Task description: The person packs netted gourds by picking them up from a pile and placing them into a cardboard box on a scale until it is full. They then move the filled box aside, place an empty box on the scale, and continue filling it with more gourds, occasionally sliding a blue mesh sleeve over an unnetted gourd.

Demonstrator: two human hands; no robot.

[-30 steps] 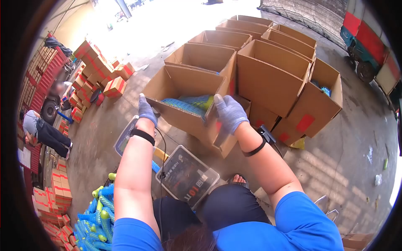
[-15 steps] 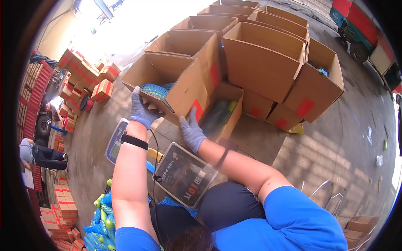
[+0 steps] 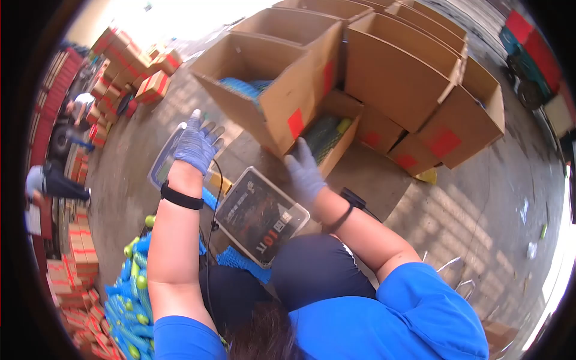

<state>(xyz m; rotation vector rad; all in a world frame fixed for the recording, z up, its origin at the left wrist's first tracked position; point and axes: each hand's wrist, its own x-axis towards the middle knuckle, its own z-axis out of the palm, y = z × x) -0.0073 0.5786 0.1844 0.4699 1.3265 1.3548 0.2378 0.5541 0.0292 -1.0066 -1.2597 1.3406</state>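
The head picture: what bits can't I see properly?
In the head view:
Front box: its bottom, hidden by its near wall and blue netting.
Right hand: its outline, blurred.
Scale display: its numbers, too small, partly behind the left hand.
Back boxes: cut off by the top edge.

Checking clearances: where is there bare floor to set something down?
Bare floor lies at right, between the open boxes and wire frame, and at left, between the scale and taped cartons. Crowded: the netted pile, and around the right hand.
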